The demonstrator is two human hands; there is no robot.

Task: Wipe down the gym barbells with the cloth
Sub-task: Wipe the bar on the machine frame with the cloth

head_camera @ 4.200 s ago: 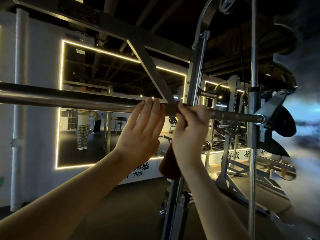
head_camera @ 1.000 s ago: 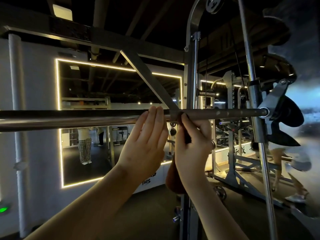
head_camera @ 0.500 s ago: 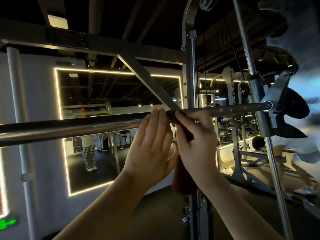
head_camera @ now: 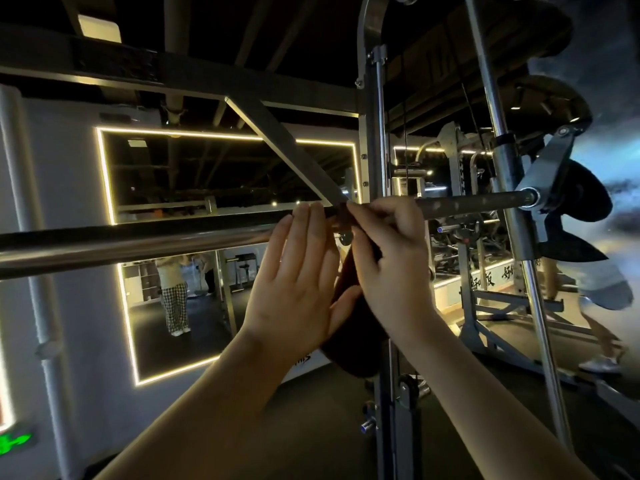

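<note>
A long shiny barbell runs across the room, from the left edge to a metal hook on the right. Its left end is cut off by the edge of the picture. Both hands are up at the bar, close together.

The left hand has its grip apart. The fingers are straight and side by side, and their tips lie on the bar. Only the back of this hand shows. Its thumb is right next to the cloth, but I cannot tell if it touches it.

The right hand has its grip clamped on the cloth. Its fingers curl at the bar and pinch the top of the cloth there. The cloth is dark red-brown and hangs down from the bar between the two hands. Its top part is hidden behind the right hand, and its edges are hard to see in the dim light.

Behind the hands stands a grey post of the rack. The cloth and the right arm hide part of it. A shiny rod stands by the hook.

On the wall is a mirror with bright lights round it. In it stands a person in checked trousers, with the top half hidden by the bar. Another person at the right edge is blurry. A green sign glows at the bottom left, cut off.
</note>
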